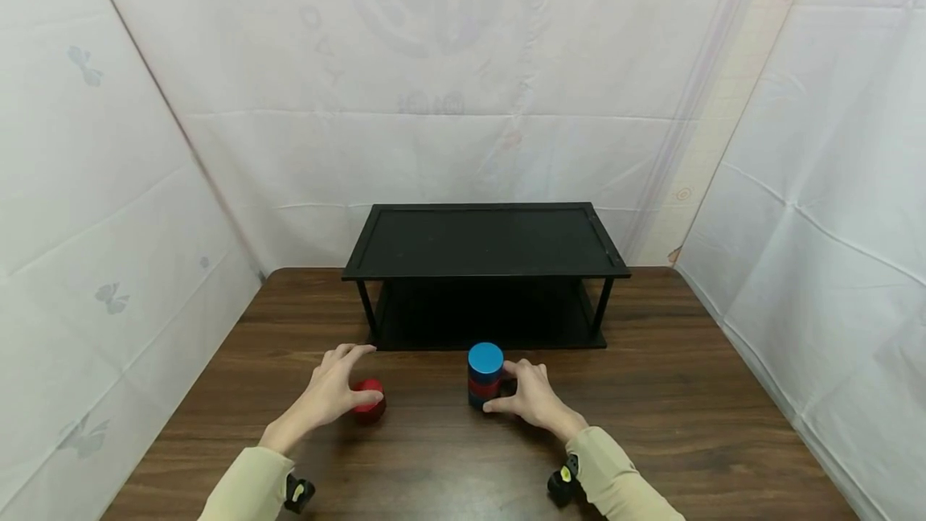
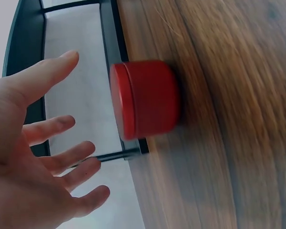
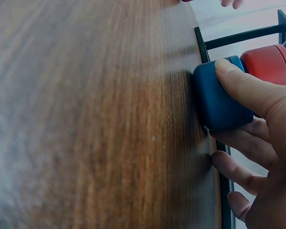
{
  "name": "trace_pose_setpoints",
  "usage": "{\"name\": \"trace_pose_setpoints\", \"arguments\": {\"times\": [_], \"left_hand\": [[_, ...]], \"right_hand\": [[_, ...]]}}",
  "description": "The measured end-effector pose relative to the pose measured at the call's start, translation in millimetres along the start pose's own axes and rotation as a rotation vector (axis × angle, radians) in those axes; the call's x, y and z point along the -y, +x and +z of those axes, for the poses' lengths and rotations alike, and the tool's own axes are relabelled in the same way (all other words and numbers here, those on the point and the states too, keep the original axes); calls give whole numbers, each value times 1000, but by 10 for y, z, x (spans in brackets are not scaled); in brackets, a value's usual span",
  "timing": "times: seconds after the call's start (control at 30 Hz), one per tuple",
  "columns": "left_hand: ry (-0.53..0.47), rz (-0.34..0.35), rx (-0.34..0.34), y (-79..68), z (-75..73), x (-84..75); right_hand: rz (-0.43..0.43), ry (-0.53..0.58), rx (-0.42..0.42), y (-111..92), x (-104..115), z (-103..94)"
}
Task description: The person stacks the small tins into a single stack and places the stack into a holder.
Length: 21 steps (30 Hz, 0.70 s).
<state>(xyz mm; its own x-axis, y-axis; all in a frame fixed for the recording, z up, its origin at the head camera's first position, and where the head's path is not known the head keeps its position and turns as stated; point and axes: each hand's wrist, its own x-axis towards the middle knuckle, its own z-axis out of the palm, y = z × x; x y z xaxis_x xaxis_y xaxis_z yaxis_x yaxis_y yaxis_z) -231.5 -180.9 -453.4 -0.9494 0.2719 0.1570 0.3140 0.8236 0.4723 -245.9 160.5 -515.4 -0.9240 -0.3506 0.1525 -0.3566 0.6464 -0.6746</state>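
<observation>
A stack of round tins stands on the table: a dark blue tin (image 3: 219,98) at the bottom, a red tin (image 3: 269,64) in the middle and a blue tin (image 1: 485,358) on top. My right hand (image 1: 531,398) grips the bottom tin, thumb on one side and index finger on the other, its other fingers apart from it. To the left sits a single red tin (image 2: 148,100) with its lid on. My left hand (image 1: 329,388) hovers over this tin's left side, fingers spread and thumb apart, with nothing in its grasp.
Behind the tins stands a black two-level rack (image 1: 485,244) at the back of the wooden table (image 1: 673,392). White sheeting (image 1: 463,103) hangs behind it and along both sides.
</observation>
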Motion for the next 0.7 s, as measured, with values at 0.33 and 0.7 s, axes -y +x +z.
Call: {"name": "trace_pose_setpoints", "arguments": {"times": [0.33,0.7], "left_hand": [[44,-16,114,-76,-23,104],[-29,-50,197,-90,6,185]], "right_hand": [[-1,-1,8,1,-1,-14],[-13,9,-4,-9,5,-2]]}}
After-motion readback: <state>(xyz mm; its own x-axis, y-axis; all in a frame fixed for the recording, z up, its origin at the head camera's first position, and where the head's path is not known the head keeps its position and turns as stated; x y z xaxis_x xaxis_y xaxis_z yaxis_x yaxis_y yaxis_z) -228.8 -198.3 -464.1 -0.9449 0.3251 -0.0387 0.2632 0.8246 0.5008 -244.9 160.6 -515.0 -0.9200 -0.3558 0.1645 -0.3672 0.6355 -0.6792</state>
